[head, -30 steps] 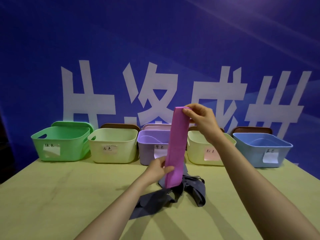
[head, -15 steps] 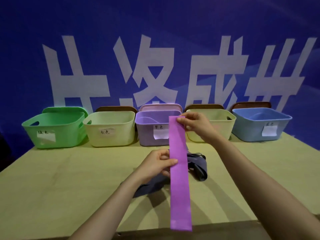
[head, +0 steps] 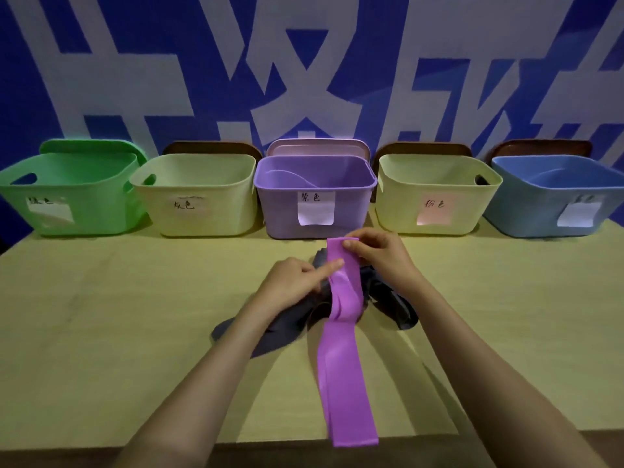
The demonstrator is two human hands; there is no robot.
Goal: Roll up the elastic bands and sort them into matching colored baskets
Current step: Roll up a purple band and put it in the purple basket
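We see the purple band [head: 344, 366] lying near-to-far on the table [head: 101, 315], its far end pinched by our right hand's [head: 378, 255] fingers [head: 349, 245], while the nearer left hand [head: 293, 285] seems to pinch its left edge.

five baskets stand side by side along the far edge of the tabletop [head: 101, 315]: the leftmost basket [head: 84, 211], the second basket [head: 216, 217], the middle basket [head: 280, 211], the fourth basket [head: 398, 211] and the rightmost basket [head: 526, 211]. lids [head: 315, 147] stand behind them, one to each, before the wall. in front of the middle basket lies a heap of bands [head: 391, 298]. a long band [head: 344, 373] runs over the heap to the tabletop's near edge. the right hand [head: 378, 251] pinches its far end; the left hand [head: 293, 282] holds its left edge, nearer.
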